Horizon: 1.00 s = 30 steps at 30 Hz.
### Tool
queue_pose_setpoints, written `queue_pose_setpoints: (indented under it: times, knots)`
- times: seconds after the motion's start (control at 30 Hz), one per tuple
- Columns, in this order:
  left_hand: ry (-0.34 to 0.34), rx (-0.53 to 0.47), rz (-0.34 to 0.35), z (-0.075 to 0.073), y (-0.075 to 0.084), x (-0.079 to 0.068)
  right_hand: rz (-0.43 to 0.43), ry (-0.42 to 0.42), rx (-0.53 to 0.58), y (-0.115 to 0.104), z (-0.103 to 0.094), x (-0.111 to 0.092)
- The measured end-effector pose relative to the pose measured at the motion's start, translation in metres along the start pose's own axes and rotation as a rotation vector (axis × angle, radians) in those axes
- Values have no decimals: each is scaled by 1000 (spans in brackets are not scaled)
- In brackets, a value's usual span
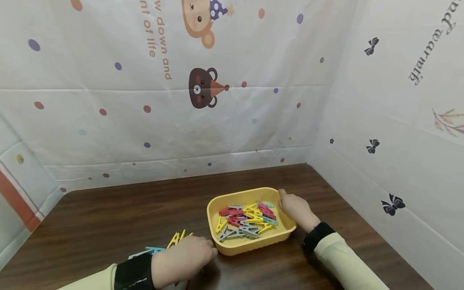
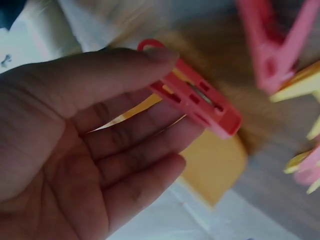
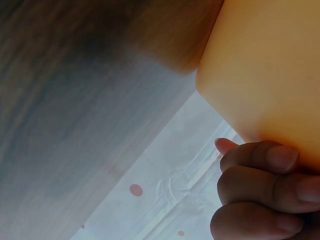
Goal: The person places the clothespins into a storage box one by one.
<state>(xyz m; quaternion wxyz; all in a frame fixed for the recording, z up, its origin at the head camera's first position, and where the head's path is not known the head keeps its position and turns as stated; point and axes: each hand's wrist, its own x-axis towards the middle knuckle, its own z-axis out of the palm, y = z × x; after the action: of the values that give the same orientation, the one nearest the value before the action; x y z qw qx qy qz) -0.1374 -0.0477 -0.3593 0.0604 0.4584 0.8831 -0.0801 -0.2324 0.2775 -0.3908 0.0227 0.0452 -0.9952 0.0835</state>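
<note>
My left hand (image 1: pixel 186 255) is left of the yellow plastic basket (image 1: pixel 253 246), close to its near left corner. In the left wrist view, its thumb and fingers pinch a red clothespin (image 2: pixel 202 102); the head view hides this clothespin behind the hand. My right hand (image 1: pixel 299 209) grips the basket's right side at the rim. The right wrist view shows its curled fingers (image 3: pixel 260 182) against the outer wall. Inside the basket lie several clothespins (image 1: pixel 250 220) in red, yellow, grey and teal.
Beside and partly behind my left hand lie loose clothespins, among them a blue one (image 1: pixel 155 249) and a yellow one (image 1: pixel 174 240). The dark wooden table (image 1: pixel 137 209) meets a printed white sheet (image 1: pixel 232 129) at the back and another on the right.
</note>
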Motion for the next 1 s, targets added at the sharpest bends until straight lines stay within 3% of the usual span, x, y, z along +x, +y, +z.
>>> queue_pose_setpoints:
  times: [0.17,0.37,0.6,0.73,1.0]
  knots:
    - [-6,-102,-52,-28,-2,1,-1,-1,-2,-1,-2,1]
    - [102,-86,-36,-68,-8,3,1,-6,-4,-4,-6,1]
    - [179,-128,-120,-114,-16,23,8,-13,-6,-5,-9,0]
    - [204,-192,-120,-123,-22,41,10,-25,-2,-4,-8,-1]
    - [217,-341,-120,-115,-31,89,-9,-7,-5,-2,-5,-2]
